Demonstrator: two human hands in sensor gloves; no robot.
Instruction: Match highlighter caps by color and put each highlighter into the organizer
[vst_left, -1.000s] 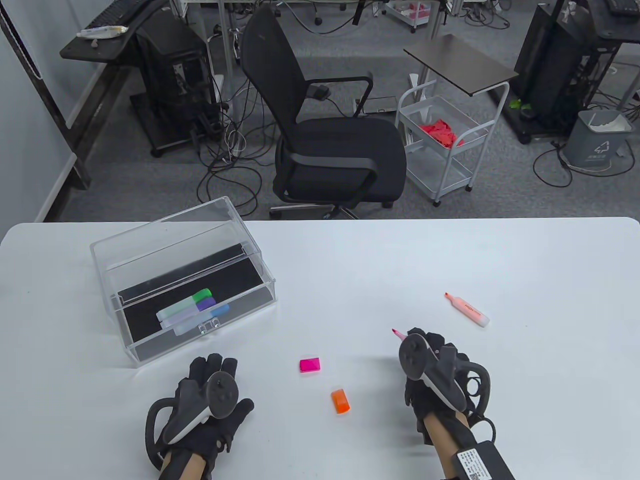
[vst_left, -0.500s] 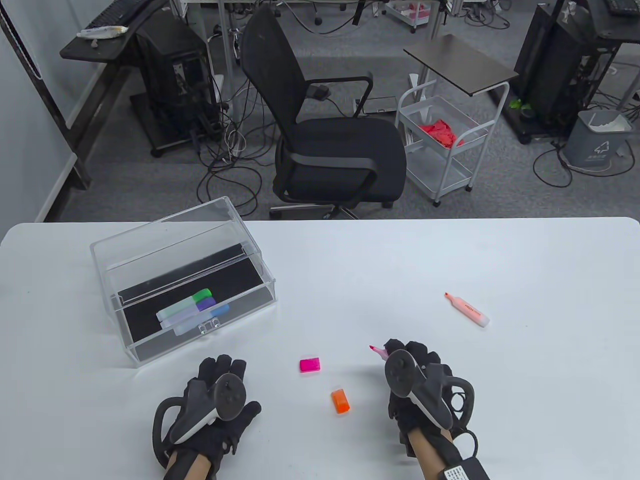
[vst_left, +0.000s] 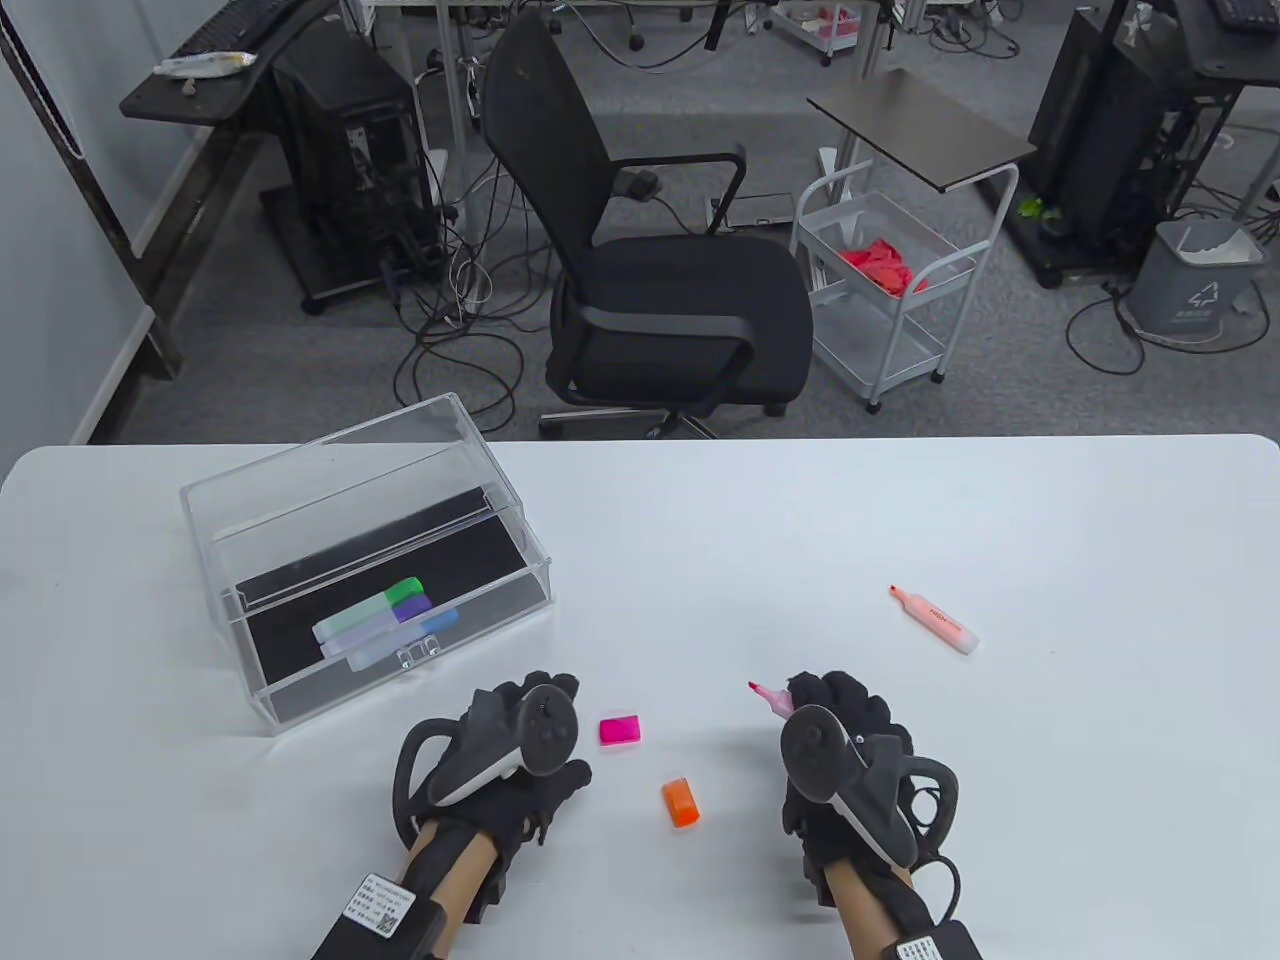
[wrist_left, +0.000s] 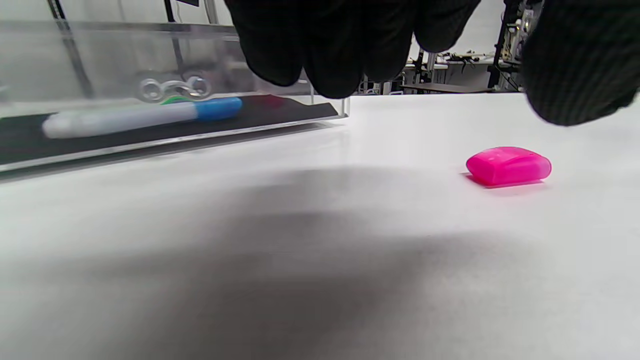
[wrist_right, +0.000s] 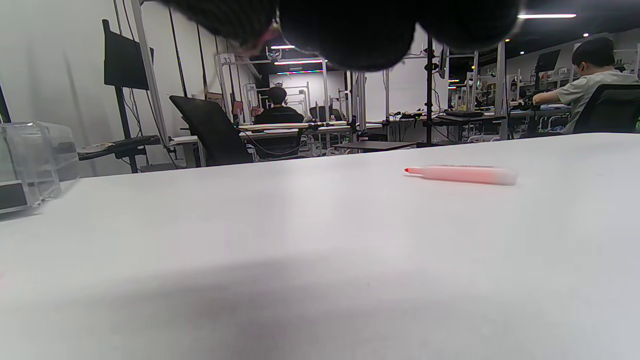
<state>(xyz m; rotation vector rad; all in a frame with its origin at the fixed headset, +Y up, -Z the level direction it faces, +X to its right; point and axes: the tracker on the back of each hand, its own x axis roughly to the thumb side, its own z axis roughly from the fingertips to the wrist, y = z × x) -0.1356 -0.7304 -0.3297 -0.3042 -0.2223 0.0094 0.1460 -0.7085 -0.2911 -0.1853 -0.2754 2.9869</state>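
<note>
A person's left hand (vst_left: 500, 740) is hovering just beside the pink cap (vst_left: 620, 730) on the white table (vst_left: 900, 500), its gloved fingers (wrist_left: 325, 55) hanging loosely apart above the surface and closing on nothing, while the right hand (vst_left: 840, 740) is gripping an uncapped pink highlighter (vst_left: 768, 697) whose tip is pointing up and to the left toward the middle of the table. The step in hand appears to be picking up that cap, and doing it well likely means pinching the cap by its two flat sides with thumb and forefinger, turning its open end toward the pen's tip, and keeping the pen steady so the two are lining up straight before being pressed together; the orange cap (vst_left: 680, 802), lying near the pink one, is the one to avoid. The pink cap is looking small, smooth, glossy and slightly translucent, lying on its flat side; which end is open is hard to tell from the wrist view. An uncapped orange highlighter (vst_left: 933, 620) is lying well apart to the right, and the clear organizer (vst_left: 300, 500) at the table's left is already holding capped green, purple and blue highlighters (vst_left: 385, 622) side by side on its black floor.
</note>
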